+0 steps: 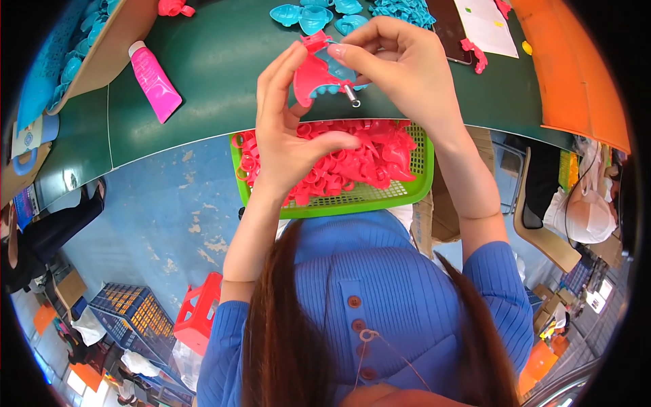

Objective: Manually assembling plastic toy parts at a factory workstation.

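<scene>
Above the green table's near edge, a pink plastic toy part (312, 76) is held up, with a teal shell piece (339, 70) fitted against its right side. My left hand (278, 122) grips the pink part's left side with its fingers, its thumb stretched out below. The thumb and forefinger of my right hand (403, 64) pinch the teal piece at its upper edge. From the lower end of the joined pieces sticks a small metal spring or pin (352, 96). Beneath my hands, a green basket (332, 207) holds many pink plastic parts (352, 159).
Teal shells (313, 19) and a heap of small teal pieces (405, 11) lie at the table's far side. A pink tube (154, 81) lies left, near a carton (108, 51) of teal parts. An orange container (576, 74) stands right; a red stool (199, 313) is lower left.
</scene>
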Demonstrator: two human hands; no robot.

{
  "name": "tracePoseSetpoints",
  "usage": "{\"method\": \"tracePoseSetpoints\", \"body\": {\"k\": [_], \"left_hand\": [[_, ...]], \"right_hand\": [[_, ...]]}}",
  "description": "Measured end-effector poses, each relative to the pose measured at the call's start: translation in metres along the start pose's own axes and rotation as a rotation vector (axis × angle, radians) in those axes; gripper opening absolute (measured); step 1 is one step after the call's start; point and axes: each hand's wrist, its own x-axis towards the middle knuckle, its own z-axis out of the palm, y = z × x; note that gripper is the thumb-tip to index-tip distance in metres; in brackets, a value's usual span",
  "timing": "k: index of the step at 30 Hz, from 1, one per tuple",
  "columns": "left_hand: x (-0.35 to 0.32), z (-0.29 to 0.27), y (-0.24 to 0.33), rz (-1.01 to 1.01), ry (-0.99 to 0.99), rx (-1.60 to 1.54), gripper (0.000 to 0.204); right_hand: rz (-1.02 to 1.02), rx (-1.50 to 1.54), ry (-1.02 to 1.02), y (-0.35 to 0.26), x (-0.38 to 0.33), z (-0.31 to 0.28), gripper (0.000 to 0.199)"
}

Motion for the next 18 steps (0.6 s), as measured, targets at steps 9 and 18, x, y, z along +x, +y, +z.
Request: {"method": "tracePoseSetpoints", "body": {"k": [9,18], "left_hand": [[-0.005,0.01,-0.016,0.084,0.146,0.049,0.07],[-0.014,0.014,-0.02,0.209,0.195,0.053,0.063]], "right_hand": [[0.268,0.433,-0.044,-0.029,-0.017,0.009,0.015],[0.135,0.386,0.036,0.013,-0.06,0.007,0.021]]}}
